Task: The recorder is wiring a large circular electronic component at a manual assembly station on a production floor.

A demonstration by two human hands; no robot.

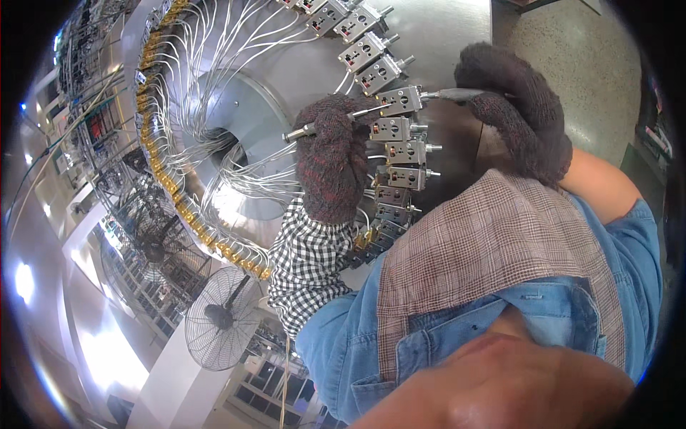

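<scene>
Both of my hands wear dark knitted gloves. My left hand (331, 161) is closed around a slim metal screwdriver (300, 132), whose thin tip reaches the face of a small metal control box (401, 101) with a short shaft. My right hand (518, 111) grips a grey tapered tool (459, 94); its narrow end meets that box's shaft, and its exact kind is unclear. Similar metal boxes (380, 73) stand in a curved row along the edge of a round metal table (446, 43), above and below the worked one. Part of the row lies behind my left hand and sleeve.
Many thin white leads (214, 50) run from the table's central hole to a curved row of brass-coloured fittings (166, 179). A raised metal disc (261, 107) surrounds the hole. A caged fan (221, 318) stands beyond at the lower left. Speckled floor (582, 71) shows at right.
</scene>
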